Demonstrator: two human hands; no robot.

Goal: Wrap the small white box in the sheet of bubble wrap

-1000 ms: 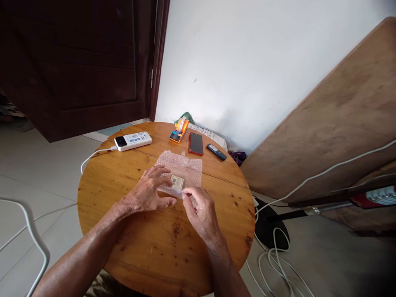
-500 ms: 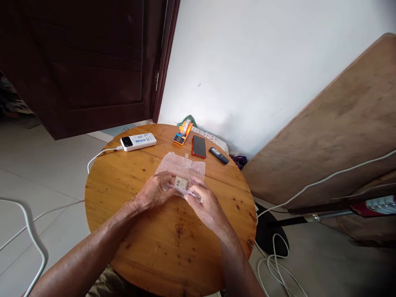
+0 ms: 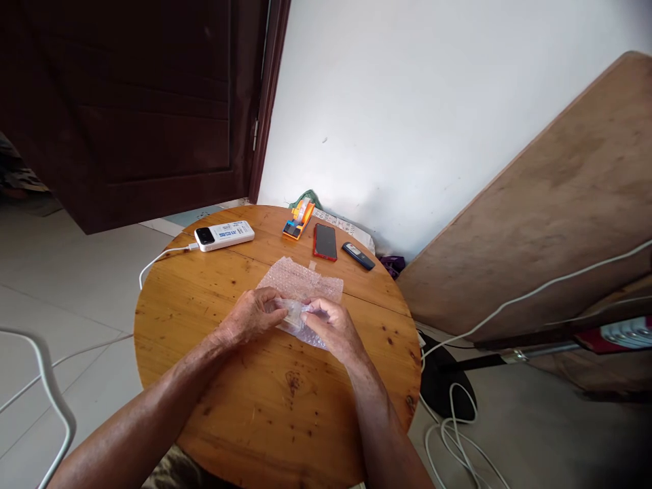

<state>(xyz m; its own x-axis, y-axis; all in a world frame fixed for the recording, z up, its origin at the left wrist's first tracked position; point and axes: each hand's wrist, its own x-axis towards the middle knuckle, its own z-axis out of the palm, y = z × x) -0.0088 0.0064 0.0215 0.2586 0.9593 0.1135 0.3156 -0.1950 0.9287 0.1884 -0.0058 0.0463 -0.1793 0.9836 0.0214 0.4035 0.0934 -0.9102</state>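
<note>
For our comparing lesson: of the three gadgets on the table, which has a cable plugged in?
The white gadget, farthest left: a white cable enters its end. The red-edged phone and small dark gadget show none.

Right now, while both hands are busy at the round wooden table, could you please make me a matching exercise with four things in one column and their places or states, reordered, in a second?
Things
1. Clear bubble-wrap sheet
2. White rectangular device
3. Orange-and-blue plastic tape dispenser
4. Black-screened phone with red edges

Places or states
A. Lies between the dispenser and a dark blue oblong device
B. Pinched by the left hand and right hand
C. Has a white cable plugged into one end
D. Carries a roll of tape

Pairs: 1-B, 2-C, 3-D, 4-A
</note>
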